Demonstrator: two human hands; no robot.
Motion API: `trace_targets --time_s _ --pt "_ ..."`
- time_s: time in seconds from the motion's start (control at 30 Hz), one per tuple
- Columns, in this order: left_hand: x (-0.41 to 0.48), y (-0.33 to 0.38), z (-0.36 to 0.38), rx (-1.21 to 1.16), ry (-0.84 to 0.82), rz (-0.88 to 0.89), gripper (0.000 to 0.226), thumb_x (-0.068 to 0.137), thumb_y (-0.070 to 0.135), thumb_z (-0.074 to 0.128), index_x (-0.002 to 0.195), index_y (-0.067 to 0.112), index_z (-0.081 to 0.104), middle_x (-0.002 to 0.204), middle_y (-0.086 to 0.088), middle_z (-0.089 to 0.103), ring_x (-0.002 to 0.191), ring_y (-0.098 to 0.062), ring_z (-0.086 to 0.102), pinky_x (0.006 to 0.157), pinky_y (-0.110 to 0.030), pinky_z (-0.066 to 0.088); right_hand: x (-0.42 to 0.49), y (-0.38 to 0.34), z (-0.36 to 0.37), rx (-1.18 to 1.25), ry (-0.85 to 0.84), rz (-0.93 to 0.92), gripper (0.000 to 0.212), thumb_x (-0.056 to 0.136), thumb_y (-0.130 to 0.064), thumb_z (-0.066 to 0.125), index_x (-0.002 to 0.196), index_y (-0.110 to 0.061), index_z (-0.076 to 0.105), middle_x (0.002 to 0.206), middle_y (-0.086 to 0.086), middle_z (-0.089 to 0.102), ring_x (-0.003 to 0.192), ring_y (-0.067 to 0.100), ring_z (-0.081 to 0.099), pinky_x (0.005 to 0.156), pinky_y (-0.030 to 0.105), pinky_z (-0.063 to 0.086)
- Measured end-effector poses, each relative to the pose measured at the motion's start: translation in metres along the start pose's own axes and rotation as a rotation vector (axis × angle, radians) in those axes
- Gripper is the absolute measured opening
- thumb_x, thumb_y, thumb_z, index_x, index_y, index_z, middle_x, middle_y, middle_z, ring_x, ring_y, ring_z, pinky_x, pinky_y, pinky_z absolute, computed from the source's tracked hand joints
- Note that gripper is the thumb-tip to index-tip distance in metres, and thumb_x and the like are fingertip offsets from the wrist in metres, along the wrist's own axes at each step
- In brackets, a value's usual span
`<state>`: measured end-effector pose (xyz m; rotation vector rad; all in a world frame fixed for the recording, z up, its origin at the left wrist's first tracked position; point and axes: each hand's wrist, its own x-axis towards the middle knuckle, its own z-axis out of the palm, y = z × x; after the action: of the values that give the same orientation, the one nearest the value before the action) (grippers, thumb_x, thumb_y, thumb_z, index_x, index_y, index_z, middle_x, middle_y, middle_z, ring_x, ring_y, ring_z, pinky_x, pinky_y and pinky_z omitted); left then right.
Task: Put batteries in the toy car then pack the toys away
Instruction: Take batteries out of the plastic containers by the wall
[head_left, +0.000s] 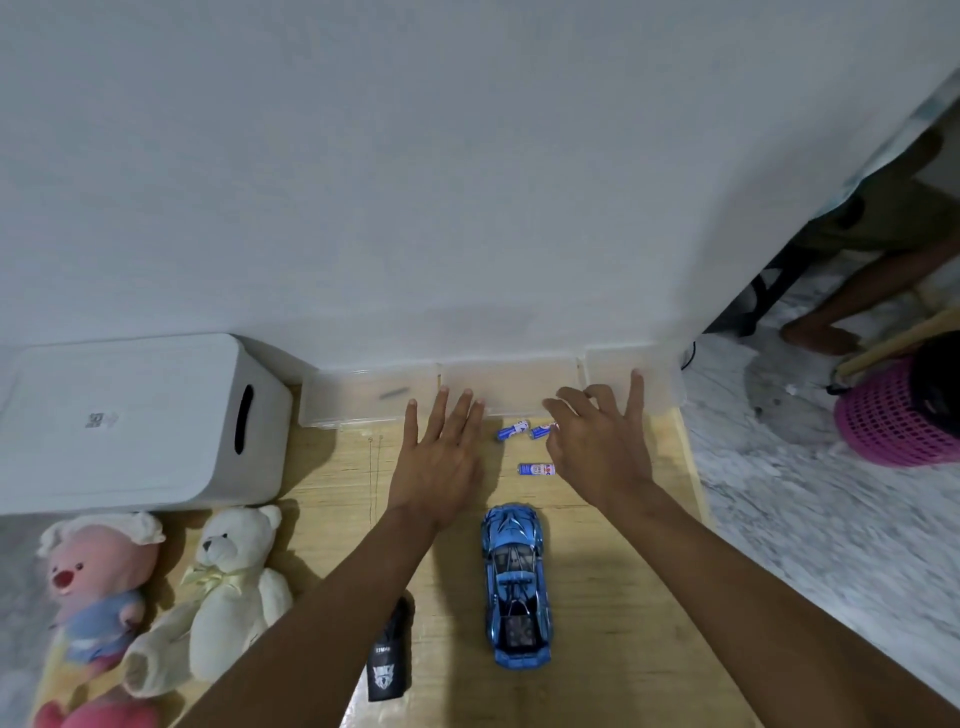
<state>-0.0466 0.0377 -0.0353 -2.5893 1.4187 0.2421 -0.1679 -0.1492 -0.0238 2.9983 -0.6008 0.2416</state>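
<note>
On wood-grain surface (623, 597): left hand (441, 457) flat, splayed; right hand (597, 447) loosely spread, empty, beside cylindrical batteries (536, 469).

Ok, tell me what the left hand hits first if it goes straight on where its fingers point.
The clear divided box. The left hand points straight at it, fingertips about at its front edge; whether it would strike that edge or pass over is unclear.
</note>
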Motion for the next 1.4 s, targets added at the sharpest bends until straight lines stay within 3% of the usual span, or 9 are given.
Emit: trace_targets --time_s 0.27,0.4,0.53,0.6,0.67,0.73,0.9,1.1,1.4 --pt "-0.044 -0.076 -0.029 -0.291 0.146 -0.254 0.065 0.095 0.024 0.065 0.155 0.011 0.041 0.161 -0.017 0.040 0.148 -0.038 0.039 0.116 -0.051 0.041 0.007 -0.027 -0.024 0.194 0.057 -0.206 0.045 0.080 -0.022 0.072 0.125 -0.026 0.067 0.120 -0.003 0.066 0.106 0.024 0.063 0.109 0.056 0.040" --pt "-0.050 -0.115 -0.028 -0.335 -0.032 -0.334 0.067 0.101 0.024 0.056 0.161 0.018 0.026 0.169 -0.010 0.022 0.155 -0.030 0.024 0.110 -0.047 0.045 0.033 -0.076 -0.023 0.255 -0.003 -0.290 0.048 0.078 -0.020 0.075 0.125 -0.026 0.066 0.121 -0.003 0.066 0.106 0.024 0.063 0.106 0.052 0.044" --pt "-0.038 -0.129 -0.017 -0.271 -0.090 -0.291 0.066 0.100 0.012 0.052 0.160 0.017 0.026 0.168 -0.012 0.020 0.157 -0.035 0.017 0.123 -0.046 0.032 0.065 -0.126 -0.004 0.179 -0.110 -0.313 0.057 0.067 -0.018 0.084 0.122 -0.022 0.068 0.121 0.003 0.067 0.106 0.030 0.065 0.101 0.052 0.048" --pt "-0.032 -0.136 -0.010 -0.256 -0.023 -0.259 0.057 0.096 0.006 0.056 0.150 0.013 0.042 0.156 -0.014 0.040 0.147 -0.037 0.038 0.110 -0.045 0.047 0.072 -0.141 0.005 0.100 -0.135 -0.293 0.055 0.064 -0.017 0.085 0.117 -0.020 0.069 0.114 0.003 0.068 0.101 0.029 0.065 0.099 0.052 0.047" --pt "-0.028 -0.142 -0.006 -0.181 0.028 -0.198 0.043 0.084 0.000 0.069 0.125 0.009 0.062 0.124 -0.015 0.064 0.114 -0.036 0.066 0.079 -0.042 0.061 0.076 -0.148 0.012 0.035 -0.110 -0.263 0.047 0.067 -0.014 0.082 0.111 -0.018 0.067 0.104 0.003 0.067 0.093 0.030 0.064 0.099 0.051 0.045" --pt "-0.025 -0.149 -0.002 -0.122 0.049 -0.168 0.040 0.071 -0.004 0.079 0.108 0.008 0.067 0.101 -0.013 0.069 0.090 -0.033 0.071 0.054 -0.037 0.058 0.079 -0.155 0.014 -0.022 -0.069 -0.242 0.041 0.068 -0.009 0.078 0.106 -0.014 0.067 0.094 0.006 0.067 0.086 0.033 0.063 0.099 0.052 0.046" --pt "-0.023 -0.148 -0.005 -0.135 0.056 -0.099 0.043 0.094 -0.005 0.055 0.136 0.005 0.052 0.131 -0.019 0.056 0.120 -0.039 0.060 0.077 -0.042 0.060 0.085 -0.169 0.009 -0.137 -0.035 -0.250 0.039 0.062 0.003 0.070 0.098 -0.009 0.068 0.076 0.010 0.064 0.069 0.036 0.063 0.104 0.053 0.047" --pt "-0.021 -0.147 -0.001 -0.067 0.079 -0.074 0.045 0.058 -0.005 0.088 0.099 0.002 0.070 0.090 -0.019 0.067 0.079 -0.041 0.073 0.040 -0.036 0.054 0.085 -0.178 0.007 -0.174 -0.100 -0.271 0.043 0.055 0.001 0.076 0.097 -0.006 0.069 0.075 0.013 0.067 0.064 0.034 0.066 0.106 0.053 0.047" --pt "-0.018 -0.151 0.008 -0.171 0.197 -0.120 0.042 0.059 -0.005 0.084 0.096 0.006 0.067 0.095 -0.013 0.068 0.081 -0.033 0.072 0.039 -0.034 0.054 0.083 -0.173 -0.008 -0.068 -0.116 -0.195 0.037 0.056 -0.004 0.076 0.092 -0.009 0.069 0.073 0.010 0.068 0.063 0.031 0.066 0.110 0.054 0.041"
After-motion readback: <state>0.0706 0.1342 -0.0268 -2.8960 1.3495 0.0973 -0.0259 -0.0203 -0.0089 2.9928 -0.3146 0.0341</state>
